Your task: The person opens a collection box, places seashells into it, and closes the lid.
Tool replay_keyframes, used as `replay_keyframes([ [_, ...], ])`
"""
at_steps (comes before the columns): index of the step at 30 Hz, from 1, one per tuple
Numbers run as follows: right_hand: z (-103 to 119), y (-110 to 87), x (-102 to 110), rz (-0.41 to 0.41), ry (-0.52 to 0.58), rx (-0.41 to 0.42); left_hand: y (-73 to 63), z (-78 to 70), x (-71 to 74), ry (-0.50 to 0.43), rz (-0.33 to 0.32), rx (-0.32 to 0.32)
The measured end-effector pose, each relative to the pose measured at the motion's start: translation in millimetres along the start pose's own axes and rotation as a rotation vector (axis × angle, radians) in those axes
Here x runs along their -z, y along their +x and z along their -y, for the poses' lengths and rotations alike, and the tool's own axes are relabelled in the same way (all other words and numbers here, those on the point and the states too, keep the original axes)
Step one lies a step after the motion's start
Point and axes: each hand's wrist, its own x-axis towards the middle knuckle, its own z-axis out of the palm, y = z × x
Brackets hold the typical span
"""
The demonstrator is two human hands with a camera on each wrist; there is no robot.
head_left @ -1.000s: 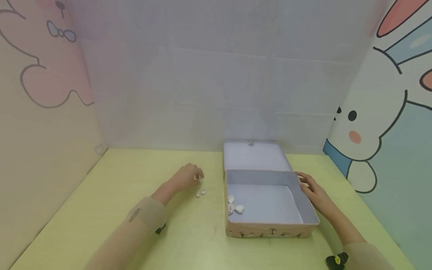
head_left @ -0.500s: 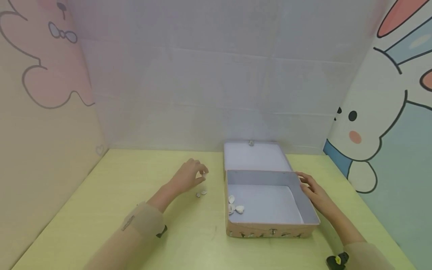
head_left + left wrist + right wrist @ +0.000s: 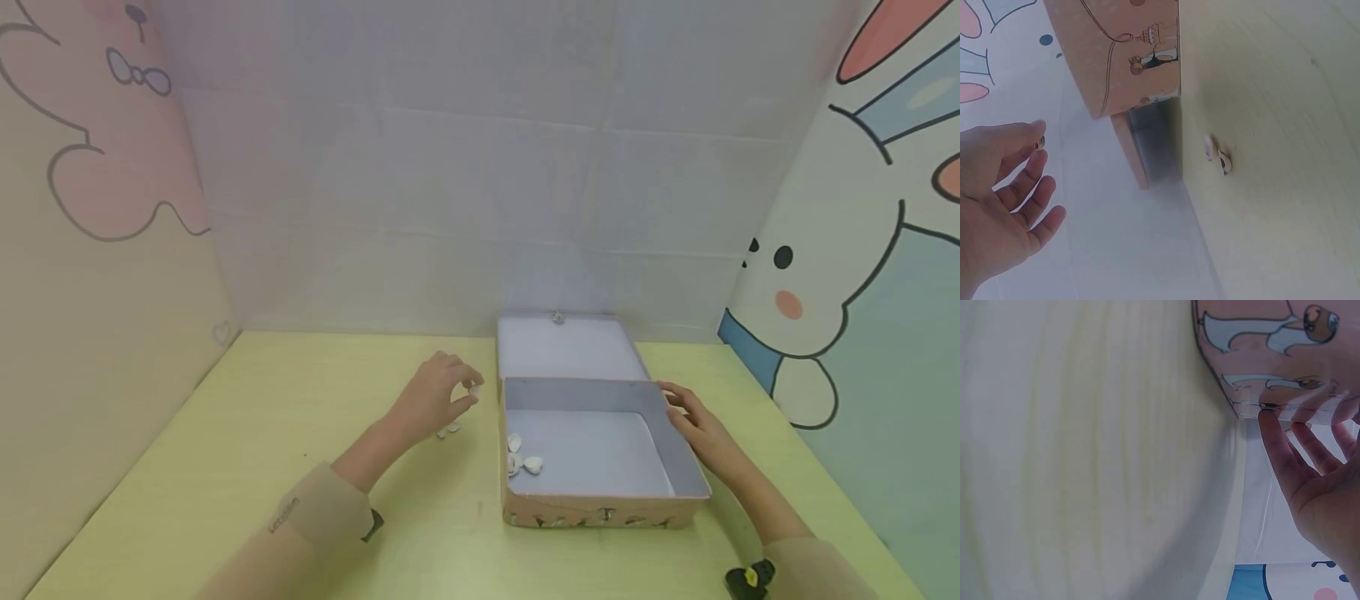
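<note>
The left hand (image 3: 435,396) pinches a small shell (image 3: 1040,143) between thumb and forefinger, above the table (image 3: 423,546), left of an open hinged box (image 3: 562,510). Probably light, hard and brittle, the shell suits gentle edge-holding. The right hand (image 3: 699,429), fingers apart, touches the box's side.

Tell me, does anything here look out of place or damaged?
Nothing looks clearly broken. Mildly odd: two little pale pieces lie loose on the table, left of the open box, while others bunch along its left inside. Farther left is a tiny dark speck, too small to identify.
</note>
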Motion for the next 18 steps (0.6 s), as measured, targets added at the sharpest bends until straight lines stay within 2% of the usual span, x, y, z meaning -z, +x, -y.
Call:
replay_keyframes([
  [6,1,0.3,0,-0.011,-0.004,0.016,1.6,-9.5,-6.6,-0.022,-0.021,-0.027],
  [12,0,0.3,0,-0.011,0.004,0.018,3.0,-16.4,-18.4,-0.07,-0.088,-0.07],
  [18,-1,0.7,-1,-0.008,0.016,0.021,6.0,-24.4,-30.7,-0.119,-0.072,-0.042],
])
